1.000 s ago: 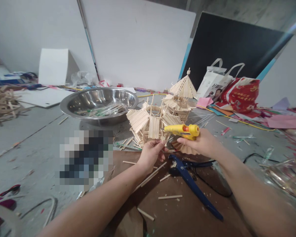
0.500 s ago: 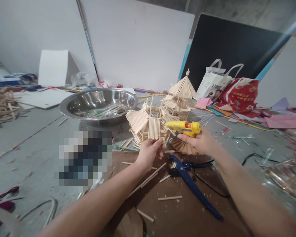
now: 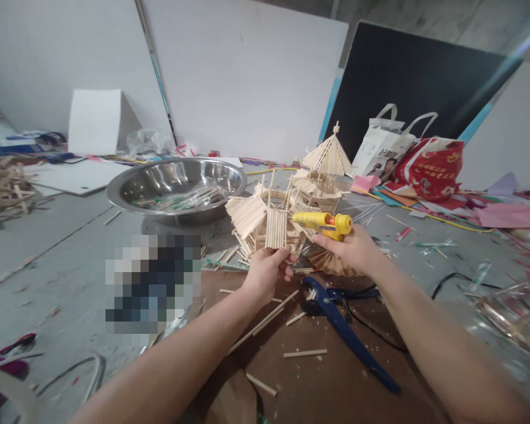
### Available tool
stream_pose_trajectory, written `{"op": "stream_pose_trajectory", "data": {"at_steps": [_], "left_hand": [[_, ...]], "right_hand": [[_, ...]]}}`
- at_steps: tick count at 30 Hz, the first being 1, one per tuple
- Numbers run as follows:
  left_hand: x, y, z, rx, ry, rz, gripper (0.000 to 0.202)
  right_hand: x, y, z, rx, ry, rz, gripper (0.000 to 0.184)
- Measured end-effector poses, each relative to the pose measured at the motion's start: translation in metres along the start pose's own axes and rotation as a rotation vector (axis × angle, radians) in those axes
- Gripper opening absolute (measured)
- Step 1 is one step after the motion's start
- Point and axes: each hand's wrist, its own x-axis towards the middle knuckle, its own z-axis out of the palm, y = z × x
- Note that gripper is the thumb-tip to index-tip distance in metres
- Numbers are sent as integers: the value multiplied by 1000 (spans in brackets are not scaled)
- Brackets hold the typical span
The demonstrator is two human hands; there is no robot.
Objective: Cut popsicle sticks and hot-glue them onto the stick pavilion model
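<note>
My left hand is closed, thumb and fingers pinching the lower edge of a roof panel on a model pavilion built of thin wooden sticks. In my right hand is a yellow glue gun, its handle wrapped by the fingers. The nozzle points left and meets the right side of the front panel; whether it touches cannot be made out. Behind stands a taller stick tower with a pointed roof. Below the hands, a blue pipe cutter and loose wooden sticks lie on a brown sheet.
A steel basin holding sticks and plastic wrap stands left of the model. Two bags, one red, sit at the back right among coloured paper. A black cord crosses the brown sheet. A stick pile lies far left.
My right hand has shifted the glue gun slightly left and up, bringing its nozzle closer to the front roof panel. The left hand keeps its pinch in nearly the same place.
</note>
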Motion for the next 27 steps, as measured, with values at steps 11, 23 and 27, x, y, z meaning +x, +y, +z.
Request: {"op": "stream_pose_trajectory", "data": {"at_steps": [11,23,27], "left_hand": [[0,0,1,-12,-9,-9,15],[0,0,0,27,5,34,18],[0,0,1,22,9,24,16]], "right_hand": [[3,9,5,2,10,-54,35],[0,6,5,101,2,0,32],[0,4,4,112,5,-13,31]]}}
